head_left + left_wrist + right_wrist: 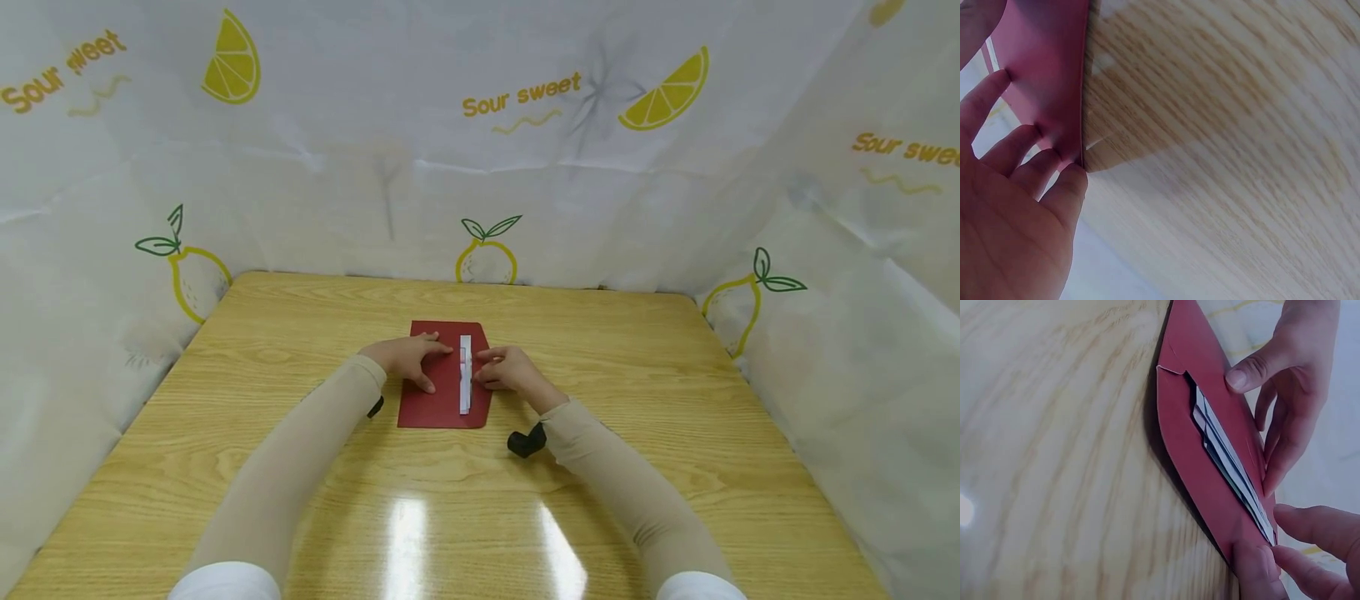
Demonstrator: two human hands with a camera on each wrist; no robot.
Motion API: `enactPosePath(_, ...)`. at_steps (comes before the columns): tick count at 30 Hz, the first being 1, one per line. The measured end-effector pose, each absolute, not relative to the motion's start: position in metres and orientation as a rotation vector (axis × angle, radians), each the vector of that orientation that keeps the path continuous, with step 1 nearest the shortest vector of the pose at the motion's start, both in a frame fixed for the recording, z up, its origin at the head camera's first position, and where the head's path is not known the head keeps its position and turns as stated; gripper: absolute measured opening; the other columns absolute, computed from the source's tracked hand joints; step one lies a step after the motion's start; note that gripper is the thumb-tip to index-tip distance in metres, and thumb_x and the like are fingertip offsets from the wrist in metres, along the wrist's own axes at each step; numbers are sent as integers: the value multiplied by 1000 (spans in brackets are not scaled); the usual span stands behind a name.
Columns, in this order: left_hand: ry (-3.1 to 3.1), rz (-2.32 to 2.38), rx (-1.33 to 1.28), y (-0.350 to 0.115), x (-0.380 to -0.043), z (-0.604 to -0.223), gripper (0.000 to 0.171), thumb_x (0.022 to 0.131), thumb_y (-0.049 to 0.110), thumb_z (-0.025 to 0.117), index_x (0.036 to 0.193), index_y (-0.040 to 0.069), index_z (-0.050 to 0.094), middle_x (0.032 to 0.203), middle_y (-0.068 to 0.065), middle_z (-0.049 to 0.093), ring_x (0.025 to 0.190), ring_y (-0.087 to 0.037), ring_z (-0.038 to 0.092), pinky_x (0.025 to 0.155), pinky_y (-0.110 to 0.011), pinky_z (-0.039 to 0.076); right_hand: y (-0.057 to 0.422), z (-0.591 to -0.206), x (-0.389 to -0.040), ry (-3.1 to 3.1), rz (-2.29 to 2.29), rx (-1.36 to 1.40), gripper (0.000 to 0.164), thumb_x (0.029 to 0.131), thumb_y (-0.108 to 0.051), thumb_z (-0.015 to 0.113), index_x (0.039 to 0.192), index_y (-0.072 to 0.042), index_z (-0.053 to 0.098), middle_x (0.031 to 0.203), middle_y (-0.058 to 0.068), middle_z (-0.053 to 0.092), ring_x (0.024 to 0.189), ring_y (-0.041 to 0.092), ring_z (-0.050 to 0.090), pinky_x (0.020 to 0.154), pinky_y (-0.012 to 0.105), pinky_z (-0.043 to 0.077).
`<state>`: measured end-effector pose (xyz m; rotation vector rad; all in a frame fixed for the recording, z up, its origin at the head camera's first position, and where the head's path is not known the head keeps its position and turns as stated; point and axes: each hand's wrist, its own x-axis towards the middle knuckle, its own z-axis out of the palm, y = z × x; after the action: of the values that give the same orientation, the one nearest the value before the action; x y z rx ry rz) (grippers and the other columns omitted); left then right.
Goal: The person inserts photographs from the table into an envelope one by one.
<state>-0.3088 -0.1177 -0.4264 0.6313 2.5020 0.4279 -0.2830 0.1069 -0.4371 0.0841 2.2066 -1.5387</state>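
Observation:
A red envelope (431, 408) lies on the wooden table, flap side to the right. Folded white papers (465, 375) stick out of its slit in a narrow strip. My left hand (412, 358) rests on the envelope, fingers spread, thumb nearer me; in the left wrist view its fingertips (1072, 172) meet the red surface (1054, 75) near an edge. From the right, my right hand (513, 372) reaches over the flap, fingertips close beside the papers. In the right wrist view those fingers (1319, 528) are at the lower end of the papers (1225, 456).
The wooden table (637, 358) spreads around the envelope, with glare spots near its front. A white curtain (337, 192) printed with lemons surrounds its back and sides. A black piece (527, 440) sits below my right wrist.

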Motion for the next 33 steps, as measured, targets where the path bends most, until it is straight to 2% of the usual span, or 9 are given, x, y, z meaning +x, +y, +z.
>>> enactPosePath(10, 2499, 437, 610, -115, -308, -425, 80, 83, 35, 77, 151, 26, 36, 164, -8, 9, 150, -32, 11, 115, -51, 27, 121, -431, -281, 2148, -1597, 3, 46, 94, -7, 62, 138, -2, 50, 109, 14, 64, 94, 17, 66, 87, 38, 55)
enactPosePath(18, 2515, 416, 615, -114, -309, -426, 80, 82, 34, 77, 151, 25, 37, 163, -8, 11, 149, -32, 12, 114, -52, 28, 134, -415, -276, 2184, -1543, -156, 45, 98, -11, 56, 140, 1, 47, 127, 24, 57, 112, 37, 61, 96, 49, 49)
enactPosePath(21, 2522, 401, 622, -114, -309, -426, 79, 83, 33, 77, 151, 25, 37, 163, -8, 11, 150, -32, 10, 114, -51, 29, 141, -411, -276, 2205, -1508, -194, 46, 98, -12, 56, 140, 4, 46, 129, 26, 55, 117, 41, 57, 96, 50, 49)
enactPosePath(29, 2530, 396, 640, -117, -310, -424, 79, 83, 34, 76, 151, 25, 37, 163, -8, 11, 150, -31, 10, 113, -50, 30, 162, -407, -280, 2286, -1335, -241, 42, 98, -13, 55, 136, 4, 49, 122, 21, 57, 116, 38, 57, 94, 46, 51)
enactPosePath(33, 2525, 417, 654, -119, -309, -419, 76, 85, 34, 74, 150, 24, 38, 163, -9, 12, 150, -31, 9, 114, -50, 29, 173, -406, -280, 2325, -1237, -271, 42, 98, -15, 56, 134, 5, 50, 110, 15, 60, 101, 34, 61, 89, 44, 53)
